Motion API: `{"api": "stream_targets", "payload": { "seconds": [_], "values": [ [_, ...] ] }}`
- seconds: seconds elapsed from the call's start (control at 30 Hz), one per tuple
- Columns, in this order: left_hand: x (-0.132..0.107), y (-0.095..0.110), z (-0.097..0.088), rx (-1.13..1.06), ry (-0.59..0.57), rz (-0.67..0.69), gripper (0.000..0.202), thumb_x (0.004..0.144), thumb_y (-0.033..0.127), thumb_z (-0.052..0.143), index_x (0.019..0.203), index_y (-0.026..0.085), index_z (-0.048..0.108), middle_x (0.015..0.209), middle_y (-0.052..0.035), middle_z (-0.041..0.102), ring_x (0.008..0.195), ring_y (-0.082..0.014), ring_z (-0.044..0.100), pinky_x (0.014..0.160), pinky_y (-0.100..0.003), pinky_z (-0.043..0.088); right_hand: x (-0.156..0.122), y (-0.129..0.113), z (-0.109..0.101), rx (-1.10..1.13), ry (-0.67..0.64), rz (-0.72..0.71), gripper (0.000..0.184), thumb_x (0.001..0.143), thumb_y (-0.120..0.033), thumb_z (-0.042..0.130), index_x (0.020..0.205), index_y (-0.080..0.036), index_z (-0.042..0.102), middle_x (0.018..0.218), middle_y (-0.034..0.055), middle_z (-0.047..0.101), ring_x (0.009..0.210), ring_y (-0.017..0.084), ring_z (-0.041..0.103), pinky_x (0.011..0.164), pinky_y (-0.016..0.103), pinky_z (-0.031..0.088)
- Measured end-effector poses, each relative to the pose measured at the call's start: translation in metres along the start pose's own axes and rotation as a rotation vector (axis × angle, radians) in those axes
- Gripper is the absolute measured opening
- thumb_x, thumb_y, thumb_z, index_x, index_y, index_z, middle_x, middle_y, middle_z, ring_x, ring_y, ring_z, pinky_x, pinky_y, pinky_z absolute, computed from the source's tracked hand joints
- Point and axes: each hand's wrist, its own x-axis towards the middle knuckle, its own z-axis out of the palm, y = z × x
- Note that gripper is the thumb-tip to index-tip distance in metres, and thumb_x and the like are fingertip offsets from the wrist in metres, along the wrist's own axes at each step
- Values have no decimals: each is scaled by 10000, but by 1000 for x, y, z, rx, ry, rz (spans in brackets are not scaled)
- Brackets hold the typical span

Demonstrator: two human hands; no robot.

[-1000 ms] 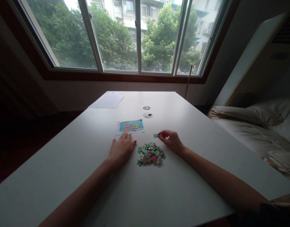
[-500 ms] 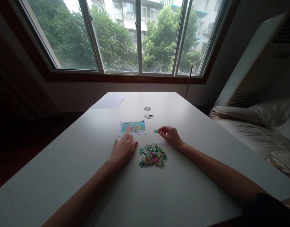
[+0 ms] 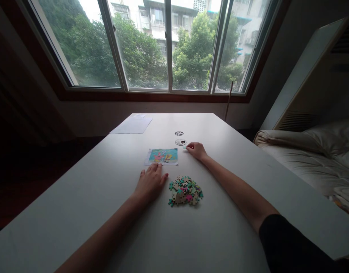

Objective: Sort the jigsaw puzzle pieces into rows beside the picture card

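Currently the left hand (image 3: pixel 150 182) lies palm down on the white surface (image 3: pixel 220 227), just this side of the picture card (image 3: pixel 162 156). Its fingers are spread flat and hold nothing, and their tips almost touch the card's near edge.

The right hand (image 3: pixel 196 150) is stretched out beside the card's far right corner, knuckles up, with its fingers (image 3: pixel 191 145) curled in towards the thumb. A small puzzle piece (image 3: pixel 185 147) seems to sit at their tips, just off that corner. It is too small to tell whether the fingers pinch it or only rest by it.

The pile of puzzle pieces (image 3: pixel 186 190), teal, pink and tan, lies on the near right side of the card, just beside the left hand and clear of the right forearm.

Beyond the card's right corner a round cap (image 3: pixel 180 142) is set in the surface, close to the right hand, with a second round opening (image 3: pixel 178 133) just behind it. Farther off, beyond the card and to its left, lies a sheet of paper (image 3: pixel 132 125). Well to the card's right, off the surface, is pale bedding (image 3: pixel 305 151).
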Motion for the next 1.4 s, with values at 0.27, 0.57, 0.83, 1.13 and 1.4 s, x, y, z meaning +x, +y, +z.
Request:
{"api": "stream_targets", "payload": {
  "seconds": [0.27, 0.57, 0.83, 1.13, 1.4],
  "values": [
    [-1, 3, 0, 2, -9, -17, 504, 878, 390, 251, 1276, 95, 346, 1348, -178, 340, 1228, -267, 309, 949, -481, 282, 0, 6, 4, -76, -29, -32, 170, 761, -227, 529, 848, -172, 664, 777, 43, 661, 710, 139, 589, 693, 249, 441],
    [-2, 3, 3, -2, -2, -18, 498, 880, 384, 255, 1277, 98, 346, 1353, -177, 336, 1233, -269, 305, 947, -485, 289, -12, -8, 10, -157, -160, -253, 272, 857, -322, 422, 995, -218, 631, 1064, 61, 601, 974, 189, 502, 845, 315, 374],
    [-2, 2, 5, -9, -16, -22, 507, 874, 388, 257, 1286, 102, 332, 1374, -163, 309, 1256, -267, 274, 958, -508, 274, -14, -8, 10, -193, -225, -289, 292, 871, -315, 389, 1085, -259, 580, 1177, 34, 548, 1060, 227, 443, 856, 371, 355],
    [-4, 3, 1, -20, -3, -22, 493, 876, 376, 271, 1284, 106, 329, 1377, -164, 302, 1253, -260, 280, 953, -504, 279, -16, -11, 6, -85, -161, -287, 297, 846, -283, 445, 1112, -198, 546, 1132, 83, 554, 1035, 206, 460, 882, 352, 350],
    [-2, 6, -5, -207, 154, 228, 327, 857, 252, 370, 1137, 144, 501, 1172, -117, 500, 1080, -218, 456, 919, -348, 370, -62, -25, -21, 215, -148, -281, 218, 847, -252, 432, 922, -163, 617, 913, 60, 575, 688, 96, 523, 641, 220, 432]
  ]
}}
